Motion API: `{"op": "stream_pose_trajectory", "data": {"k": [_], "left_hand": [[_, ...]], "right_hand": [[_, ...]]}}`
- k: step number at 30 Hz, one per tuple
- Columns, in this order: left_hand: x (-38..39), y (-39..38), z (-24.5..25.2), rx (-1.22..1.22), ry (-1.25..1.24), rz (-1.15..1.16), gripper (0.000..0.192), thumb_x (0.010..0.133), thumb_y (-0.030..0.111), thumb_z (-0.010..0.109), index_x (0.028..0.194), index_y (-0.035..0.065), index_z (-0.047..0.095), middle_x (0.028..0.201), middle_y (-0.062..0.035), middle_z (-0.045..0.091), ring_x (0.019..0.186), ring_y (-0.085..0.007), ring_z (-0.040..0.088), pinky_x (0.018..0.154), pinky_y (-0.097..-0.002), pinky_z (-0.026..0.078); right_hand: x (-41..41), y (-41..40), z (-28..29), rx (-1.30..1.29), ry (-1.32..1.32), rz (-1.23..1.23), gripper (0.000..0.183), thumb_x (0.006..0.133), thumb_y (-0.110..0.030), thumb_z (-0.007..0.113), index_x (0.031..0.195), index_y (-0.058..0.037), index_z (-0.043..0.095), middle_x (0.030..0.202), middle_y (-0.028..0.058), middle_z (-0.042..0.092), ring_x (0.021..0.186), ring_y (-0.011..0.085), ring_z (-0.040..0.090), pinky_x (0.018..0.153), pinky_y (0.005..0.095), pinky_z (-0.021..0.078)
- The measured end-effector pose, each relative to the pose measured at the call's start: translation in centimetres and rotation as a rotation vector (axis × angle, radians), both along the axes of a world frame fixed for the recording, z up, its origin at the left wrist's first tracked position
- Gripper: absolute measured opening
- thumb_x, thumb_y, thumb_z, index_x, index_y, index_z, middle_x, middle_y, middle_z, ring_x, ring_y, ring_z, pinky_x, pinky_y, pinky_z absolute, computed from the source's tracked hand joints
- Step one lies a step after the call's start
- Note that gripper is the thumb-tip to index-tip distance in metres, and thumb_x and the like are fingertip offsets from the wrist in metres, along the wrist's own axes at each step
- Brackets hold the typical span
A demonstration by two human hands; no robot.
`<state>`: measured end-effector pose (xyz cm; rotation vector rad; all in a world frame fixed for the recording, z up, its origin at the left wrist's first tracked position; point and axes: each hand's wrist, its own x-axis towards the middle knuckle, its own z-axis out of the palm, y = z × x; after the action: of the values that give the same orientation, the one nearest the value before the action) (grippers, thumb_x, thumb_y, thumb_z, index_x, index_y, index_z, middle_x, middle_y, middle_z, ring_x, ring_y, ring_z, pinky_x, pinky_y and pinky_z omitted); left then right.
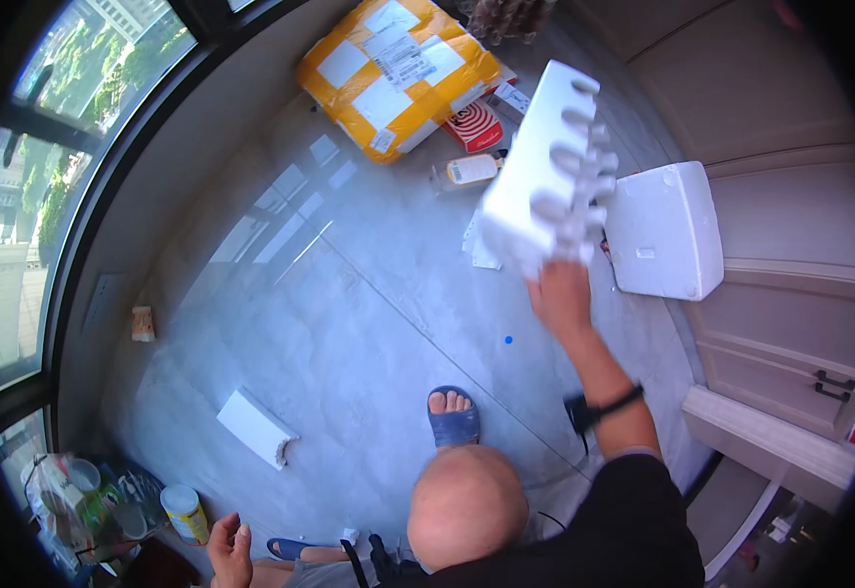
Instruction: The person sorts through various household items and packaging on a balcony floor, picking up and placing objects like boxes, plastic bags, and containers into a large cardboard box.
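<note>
My right hand [561,298] grips the near end of a white foam packing block [534,165], raised above the floor. Rounded notches run along the block's right side, and part of it is blurred. At the lower left, my left hand [231,555] holds nothing that I can see; its thumb stands apart from the fingers. A smaller broken piece of white foam [257,426] lies on the floor beyond that hand. Right of the raised block stands a white foam box [659,231] against the cabinet. A flat white piece [480,242] lies partly hidden under the block.
A yellow-taped carton [398,73] lies at the back, beside a red box [475,126] and a labelled bottle [471,169]. Bags of containers [89,500] and a yellow tin [185,512] stand lower left. Cabinets [780,213] line the right; my slippered foot [454,417] is in front.
</note>
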<state>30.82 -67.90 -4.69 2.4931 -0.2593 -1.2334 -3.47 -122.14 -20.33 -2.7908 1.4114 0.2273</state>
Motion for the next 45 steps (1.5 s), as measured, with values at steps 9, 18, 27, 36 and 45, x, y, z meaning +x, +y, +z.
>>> {"op": "stream_pose_trajectory", "data": {"k": [9,18,27,36,45], "left_hand": [[0.6,-12.3,-4.6,-0.144,-0.006,-0.16,0.036,0.091,0.017,0.068,0.119,-0.0053,0.061,0.105,-0.0195,0.069,0.096,-0.0227,0.066,0.081,-0.0331,0.053],[0.9,-12.9,-4.4,-0.137,-0.069,-0.111,0.035,0.092,0.016,0.067,0.119,-0.005,0.062,0.104,-0.0181,0.07,0.094,-0.0213,0.067,0.078,-0.0324,0.054],[-3.2,-9.2,-0.9,-0.072,-0.063,0.012,0.036,0.091,0.014,0.068,0.12,-0.0064,0.061,0.104,-0.014,0.069,0.093,-0.0173,0.064,0.082,-0.0305,0.052],[-2.0,-9.9,-3.0,-0.162,0.081,0.216,0.038,0.095,0.013,0.065,0.126,-0.0063,0.057,0.114,-0.014,0.066,0.104,-0.0173,0.061,0.091,-0.0299,0.049],[2.6,-11.4,-12.1,-0.738,0.627,0.804,0.068,0.095,0.045,0.059,0.147,0.0071,0.037,0.143,-0.0095,0.051,0.131,-0.0282,0.048,0.109,-0.0443,0.039]], "right_hand": [[-26.2,20.2,6.3,0.376,0.275,-0.057,0.025,0.075,-0.014,0.067,0.099,-0.0082,0.067,0.098,0.0105,0.061,0.097,0.029,0.059,0.094,0.0464,0.041],[0.8,-1.9,11.2,1.191,-0.426,-0.095,0.044,0.083,-0.04,0.075,0.11,-0.0083,0.062,0.078,0.0133,0.065,0.07,0.0242,0.064,0.066,0.0403,0.0503],[21.7,-26.1,-3.7,0.993,-1.576,-0.68,0.109,0.073,-0.043,0.084,0.153,-0.0018,0.023,0.149,0.0215,0.036,0.134,0.0326,0.041,0.107,0.0383,0.0391],[19.4,-3.9,-0.7,0.861,-1.48,-0.168,0.085,0.069,-0.03,0.087,0.135,-0.0044,0.039,0.126,0.0117,0.048,0.111,0.0212,0.054,0.092,0.0353,0.0497],[10.3,12.4,0.1,1.766,-1.033,-0.165,0.082,0.077,-0.025,0.082,0.14,-0.0056,0.034,0.127,0.0123,0.047,0.117,0.022,0.05,0.097,0.0375,0.0468]]}}
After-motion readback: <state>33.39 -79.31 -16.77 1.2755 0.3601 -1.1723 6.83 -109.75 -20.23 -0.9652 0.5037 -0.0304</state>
